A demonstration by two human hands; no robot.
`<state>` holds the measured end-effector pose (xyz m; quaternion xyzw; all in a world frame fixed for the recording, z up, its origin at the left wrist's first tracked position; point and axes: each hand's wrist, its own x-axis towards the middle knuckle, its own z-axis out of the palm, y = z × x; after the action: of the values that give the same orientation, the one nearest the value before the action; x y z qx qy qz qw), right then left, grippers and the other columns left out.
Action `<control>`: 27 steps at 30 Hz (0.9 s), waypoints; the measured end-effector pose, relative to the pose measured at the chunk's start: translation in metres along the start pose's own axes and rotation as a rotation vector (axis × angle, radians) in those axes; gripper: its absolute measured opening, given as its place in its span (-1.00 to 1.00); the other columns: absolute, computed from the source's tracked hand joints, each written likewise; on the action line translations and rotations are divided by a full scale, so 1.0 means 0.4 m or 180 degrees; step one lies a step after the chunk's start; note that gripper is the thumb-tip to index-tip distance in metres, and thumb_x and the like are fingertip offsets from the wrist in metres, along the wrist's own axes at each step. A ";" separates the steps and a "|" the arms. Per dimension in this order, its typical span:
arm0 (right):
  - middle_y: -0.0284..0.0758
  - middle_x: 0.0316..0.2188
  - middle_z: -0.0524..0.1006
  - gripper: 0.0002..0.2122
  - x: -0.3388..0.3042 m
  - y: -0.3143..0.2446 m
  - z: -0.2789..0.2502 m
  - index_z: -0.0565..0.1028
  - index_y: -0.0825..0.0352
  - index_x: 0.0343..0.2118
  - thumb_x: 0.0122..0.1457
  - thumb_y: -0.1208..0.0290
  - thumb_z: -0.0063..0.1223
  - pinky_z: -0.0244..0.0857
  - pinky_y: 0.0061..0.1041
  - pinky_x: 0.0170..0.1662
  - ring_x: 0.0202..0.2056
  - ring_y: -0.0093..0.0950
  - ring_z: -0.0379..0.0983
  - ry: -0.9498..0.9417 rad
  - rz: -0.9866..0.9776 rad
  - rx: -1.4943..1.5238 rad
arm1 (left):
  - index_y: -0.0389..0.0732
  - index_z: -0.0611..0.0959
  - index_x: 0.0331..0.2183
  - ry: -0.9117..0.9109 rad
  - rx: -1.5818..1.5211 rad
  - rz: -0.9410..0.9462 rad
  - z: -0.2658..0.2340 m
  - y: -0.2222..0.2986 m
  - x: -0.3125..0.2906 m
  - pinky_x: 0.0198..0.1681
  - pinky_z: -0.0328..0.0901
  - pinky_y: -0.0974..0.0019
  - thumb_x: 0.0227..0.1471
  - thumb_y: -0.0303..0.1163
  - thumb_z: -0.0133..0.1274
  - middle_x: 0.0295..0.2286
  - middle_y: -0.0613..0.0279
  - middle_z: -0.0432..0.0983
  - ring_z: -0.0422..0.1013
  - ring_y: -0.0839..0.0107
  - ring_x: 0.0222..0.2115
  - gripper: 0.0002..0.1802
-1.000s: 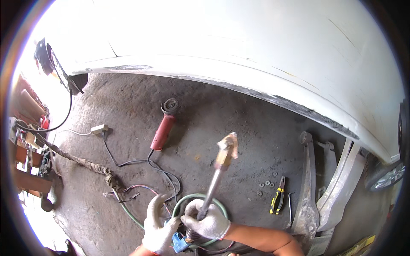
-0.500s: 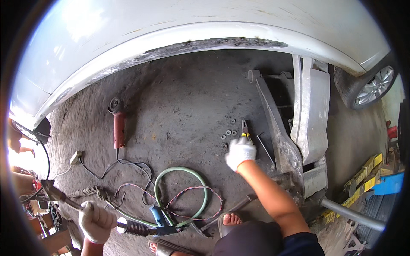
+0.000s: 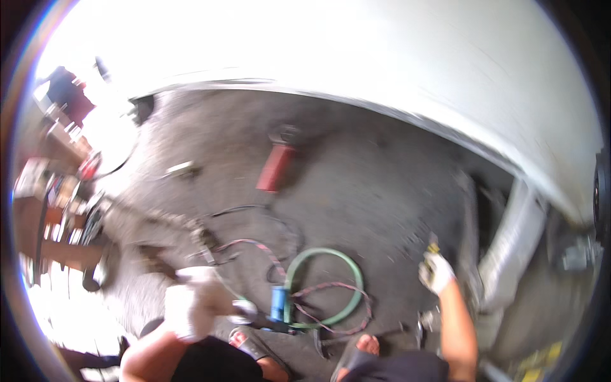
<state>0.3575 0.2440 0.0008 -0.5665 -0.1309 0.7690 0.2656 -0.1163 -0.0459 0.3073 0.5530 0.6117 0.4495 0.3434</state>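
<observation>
Our left hand [image 3: 196,302] is closed around the long tool [image 3: 278,303] with a blue section. Between our hands lies a coiled green hose [image 3: 326,252]. Farther out, our right hand [image 3: 436,272] is at the yellow pliers [image 3: 433,246]; blur hides its grip. Holding the tool looks done; whether lifting the pliers is left, we cannot tell. Beyond both hands: the red grinder [image 3: 276,168], then the white car [image 3: 382,57].

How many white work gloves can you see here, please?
2: one on the left hand, closed around a metal-shafted tool; the other on the right hand, at the yellow-handled pliers.
</observation>
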 end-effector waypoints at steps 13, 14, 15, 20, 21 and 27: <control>0.05 0.09 0.44 -0.66 -0.976 -0.266 0.846 0.61 0.47 -0.32 -0.28 0.54 0.31 0.33 -0.08 0.12 0.02 0.06 0.47 -0.1794 -0.5449 -0.6015 | -0.25 0.61 -0.30 -0.1808 -0.1510 -0.0268 0.103 0.154 0.094 -0.40 0.28 0.38 0.11 -0.23 0.23 -0.54 0.36 0.49 0.30 0.62 -0.49 -0.72; 0.04 0.12 0.44 -0.73 -1.005 -0.266 0.856 0.54 0.44 -0.44 -0.31 0.52 0.27 0.26 -0.01 0.15 0.06 0.01 0.44 -0.1736 -0.5389 -0.6253 | -0.25 0.64 -0.21 -0.1843 -0.1362 -0.0246 0.112 0.149 0.102 -0.36 0.31 0.40 0.11 -0.22 0.22 -0.51 0.39 0.52 0.32 0.66 -0.46 -0.68; 0.02 0.14 0.43 -0.79 -1.028 -0.264 0.867 0.48 0.40 -0.55 -0.34 0.50 0.23 0.19 0.07 0.18 0.10 -0.03 0.42 -0.1700 -0.5317 -0.6487 | -0.24 0.65 -0.19 -0.1792 -0.1474 0.0083 0.110 0.162 0.105 -0.38 0.31 0.37 0.08 -0.24 0.21 -0.53 0.30 0.56 0.34 0.63 -0.49 -0.69; -0.08 0.14 0.46 -0.76 -1.014 -0.225 0.840 0.62 0.40 -0.35 -0.17 0.51 0.19 0.04 0.19 0.25 0.18 -0.05 0.36 -0.1162 -0.5639 -0.6592 | -0.32 0.60 -0.35 -0.1875 -0.1290 0.0350 0.095 0.158 0.106 -0.45 0.29 0.32 -0.04 -0.27 0.27 -0.51 0.14 0.52 0.37 0.31 -0.56 -0.68; -0.08 0.13 0.47 -0.76 -1.015 -0.222 0.842 0.62 0.41 -0.32 -0.13 0.52 0.18 0.05 0.20 0.24 0.18 -0.04 0.36 -0.1080 -0.5767 -0.6597 | -0.32 0.60 -0.35 -0.1857 -0.1313 0.0407 0.092 0.156 0.106 -0.45 0.29 0.32 -0.05 -0.25 0.28 -0.52 0.14 0.52 0.36 0.29 -0.56 -0.67; -0.10 0.07 0.51 -0.79 -1.041 -0.225 0.881 0.62 0.45 -0.29 -0.03 0.53 0.20 0.12 0.27 0.17 0.11 -0.02 0.40 -0.0807 -0.5887 -0.6797 | -0.26 0.66 -0.36 -0.1809 -0.1370 0.0374 0.080 0.143 0.101 -0.42 0.35 0.31 -0.05 -0.30 0.28 -0.55 0.17 0.59 0.50 0.41 -0.53 -0.75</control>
<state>0.1396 0.1213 0.4940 -0.1314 -0.9807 -0.1016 0.1029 -0.0718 -0.0016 0.3520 0.6051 0.3504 0.4152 0.5819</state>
